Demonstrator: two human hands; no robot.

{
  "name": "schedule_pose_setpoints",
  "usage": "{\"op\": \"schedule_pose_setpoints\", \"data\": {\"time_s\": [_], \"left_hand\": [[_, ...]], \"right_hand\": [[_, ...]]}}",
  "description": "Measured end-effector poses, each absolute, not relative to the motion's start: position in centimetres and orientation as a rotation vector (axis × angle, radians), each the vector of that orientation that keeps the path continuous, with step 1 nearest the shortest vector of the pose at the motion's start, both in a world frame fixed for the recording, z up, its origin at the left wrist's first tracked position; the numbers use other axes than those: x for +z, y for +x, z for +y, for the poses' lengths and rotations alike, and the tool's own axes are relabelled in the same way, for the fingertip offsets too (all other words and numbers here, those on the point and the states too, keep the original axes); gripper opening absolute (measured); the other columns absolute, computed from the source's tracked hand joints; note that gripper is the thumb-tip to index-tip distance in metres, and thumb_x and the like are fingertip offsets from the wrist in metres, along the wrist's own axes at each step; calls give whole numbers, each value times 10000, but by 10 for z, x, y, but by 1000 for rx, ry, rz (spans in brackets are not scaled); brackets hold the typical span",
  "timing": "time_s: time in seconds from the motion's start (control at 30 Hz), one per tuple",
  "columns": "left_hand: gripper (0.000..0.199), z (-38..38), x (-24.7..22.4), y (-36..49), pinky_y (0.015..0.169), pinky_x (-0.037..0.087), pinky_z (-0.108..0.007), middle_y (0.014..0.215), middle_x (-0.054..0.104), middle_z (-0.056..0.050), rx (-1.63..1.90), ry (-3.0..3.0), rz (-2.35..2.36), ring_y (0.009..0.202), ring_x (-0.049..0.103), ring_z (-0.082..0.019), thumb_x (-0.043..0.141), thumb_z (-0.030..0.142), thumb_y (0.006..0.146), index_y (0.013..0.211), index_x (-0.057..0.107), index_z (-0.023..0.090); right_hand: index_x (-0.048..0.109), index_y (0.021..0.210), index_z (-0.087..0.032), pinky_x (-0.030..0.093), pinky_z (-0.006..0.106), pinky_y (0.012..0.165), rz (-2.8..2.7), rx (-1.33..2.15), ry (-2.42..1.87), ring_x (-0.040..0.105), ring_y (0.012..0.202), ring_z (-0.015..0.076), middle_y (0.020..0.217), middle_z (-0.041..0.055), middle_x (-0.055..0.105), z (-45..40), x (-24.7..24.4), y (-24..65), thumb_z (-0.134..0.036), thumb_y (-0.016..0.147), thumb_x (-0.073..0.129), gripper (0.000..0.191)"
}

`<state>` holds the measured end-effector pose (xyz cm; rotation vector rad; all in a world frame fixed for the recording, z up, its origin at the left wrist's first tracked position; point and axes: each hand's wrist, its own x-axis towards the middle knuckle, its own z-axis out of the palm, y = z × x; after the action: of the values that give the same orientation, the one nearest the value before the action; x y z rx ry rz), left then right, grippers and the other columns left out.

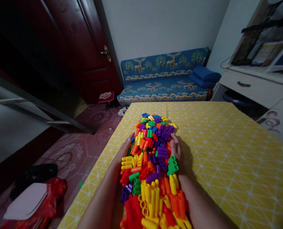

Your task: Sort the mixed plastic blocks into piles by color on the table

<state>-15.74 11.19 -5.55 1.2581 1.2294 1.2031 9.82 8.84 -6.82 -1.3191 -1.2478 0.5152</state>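
Observation:
A long heap of plastic bullet-shaped building toys in red, orange, yellow, green, blue and purple runs down the table between my forearms. My left hand lies along the heap's left side with its fingers stretched forward, partly hidden by the pieces. On the opposite side my right hand rests against purple pieces, its fingers extended and slightly bent. A green joined piece sits by my right wrist. Yellow and red pieces lie nearest me between my arms.
A yellow patterned cloth covers the table, whose left edge drops to a tiled floor. Beyond the table stands a blue sofa. A white desk is at the right. A metal ladder-like frame and red bag are at the left.

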Motion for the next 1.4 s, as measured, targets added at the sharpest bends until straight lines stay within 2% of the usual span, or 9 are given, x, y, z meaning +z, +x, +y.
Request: {"op": "schedule_pose_setpoints", "data": {"time_s": [0.07,0.23,0.47,0.57,0.73,0.87,1.07,1.23,1.4], "left_hand": [[703,122,-49,-162,1144,342,-478,1382,600,-90,1190,1282,1305,1363,465,-317,471,689,860,1378,557,221],[685,180,-29,-160,1093,395,-463,1384,593,-124,1132,1450,1499,1313,511,-326,550,657,828,1325,600,189],[698,281,-16,-126,1170,251,-462,1520,425,-180,937,1660,1553,1436,345,-338,622,573,812,1345,552,128],[691,306,-16,-108,1185,211,-466,1500,457,-175,850,1693,1522,1457,297,-347,652,590,772,1287,599,132],[671,316,-12,-92,1037,439,-416,1217,700,-142,678,1737,1402,1219,576,-336,621,695,723,1112,712,155],[703,302,3,-99,941,505,-412,1038,759,-104,561,1791,1334,1053,652,-327,670,716,645,1033,750,136],[714,225,31,-121,1085,401,-409,1300,656,-105,520,2122,1324,1225,576,-326,706,588,706,1293,637,188],[493,125,27,-140,1155,325,-425,1475,500,-92,881,2024,1397,1364,456,-313,636,520,825,1254,669,279],[496,70,-26,-161,1178,281,-467,1427,540,-116,1310,1598,1699,1389,423,-303,616,510,849,1266,651,242]], "right_hand": [[532,1344,-193,387,503,1101,-1113,586,-1275,478,1330,258,1408,144,539,88,-68,97,-504,981,340,515],[573,1276,-206,389,492,1081,-995,627,-1203,508,1283,247,1352,134,569,88,-70,96,-480,978,388,445],[622,1180,-218,379,505,1074,-953,533,-1207,475,1303,258,1347,127,554,91,-73,96,-469,967,403,396],[631,1165,-223,379,510,1071,-933,535,-1196,491,1282,256,1323,122,566,94,-81,97,-474,961,416,388],[633,1165,-230,371,534,1074,-928,577,-1156,491,1275,261,1309,121,571,98,-88,100,-479,957,433,381],[635,1155,-223,371,536,1079,-940,564,-1167,499,1268,259,1292,122,577,95,-80,98,-464,970,412,377],[634,1157,-206,414,513,1046,-996,549,-1181,531,1223,246,1275,131,593,91,-65,96,-442,984,388,383],[642,1127,-174,402,485,1065,-1057,515,-1200,539,1215,243,1253,145,610,92,-67,99,-529,969,361,480],[593,1283,-207,406,459,1076,-981,821,-1190,520,1280,257,1379,135,572,97,-72,107,-646,910,403,607]]}}
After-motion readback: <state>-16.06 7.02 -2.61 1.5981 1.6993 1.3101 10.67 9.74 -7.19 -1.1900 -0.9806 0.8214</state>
